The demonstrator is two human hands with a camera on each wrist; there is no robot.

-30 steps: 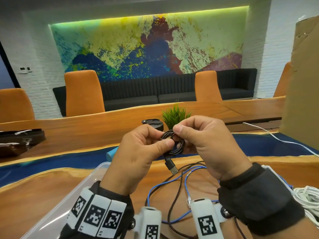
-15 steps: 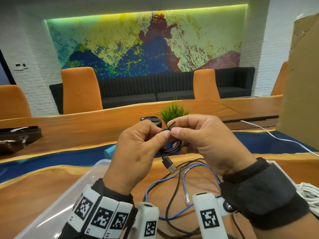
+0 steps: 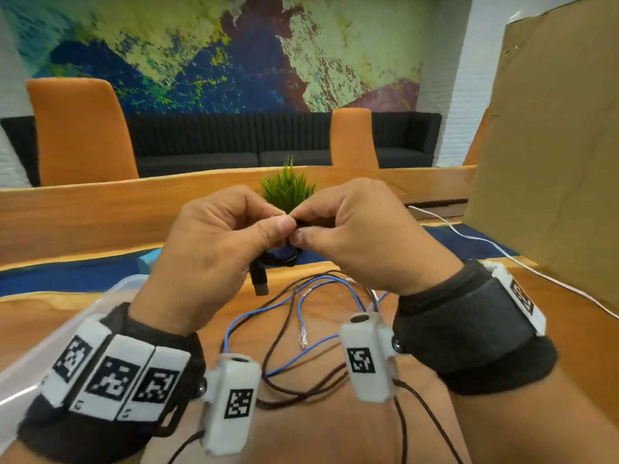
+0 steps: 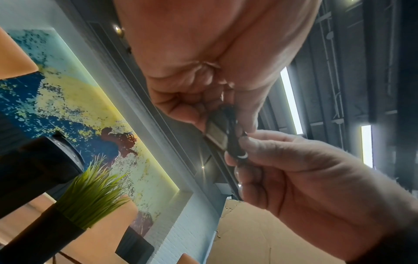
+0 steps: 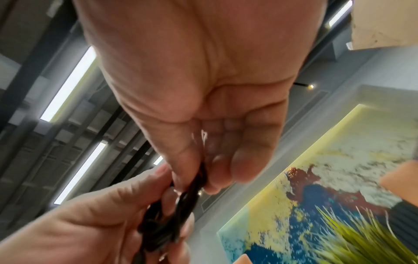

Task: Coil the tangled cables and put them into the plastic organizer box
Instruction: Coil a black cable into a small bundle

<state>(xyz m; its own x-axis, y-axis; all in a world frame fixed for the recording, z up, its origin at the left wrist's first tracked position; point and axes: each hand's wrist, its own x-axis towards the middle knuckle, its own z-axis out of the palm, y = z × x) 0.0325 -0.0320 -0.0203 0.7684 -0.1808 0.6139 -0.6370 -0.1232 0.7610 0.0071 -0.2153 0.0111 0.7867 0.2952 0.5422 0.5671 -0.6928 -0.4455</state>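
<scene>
A small coiled black USB cable [image 3: 279,257] hangs between both hands, raised above the table. My left hand [image 3: 268,229] pinches the coil from the left, and its USB plug [image 3: 259,283] dangles below the fingers. My right hand [image 3: 301,226] pinches the top of the same coil [image 4: 233,142] between thumb and forefinger. The wrist views show the black loops [image 5: 181,210] squeezed between the fingertips of both hands. Most of the coil is hidden behind the thumbs. The clear plastic organizer box [image 3: 43,356] sits at the lower left under my left wrist.
A blue network cable [image 3: 301,316] and thin dark cables [image 3: 284,380] lie tangled on the wooden table [image 3: 569,346]. A white cable [image 3: 469,236] runs along the right. A small green plant [image 3: 288,189] stands behind the hands; a cardboard sheet [image 3: 552,162] rises at right.
Both hands rose slightly and closed together on the coil, so the loops are now mostly hidden behind the thumbs. The USB plug now hangs straight down.
</scene>
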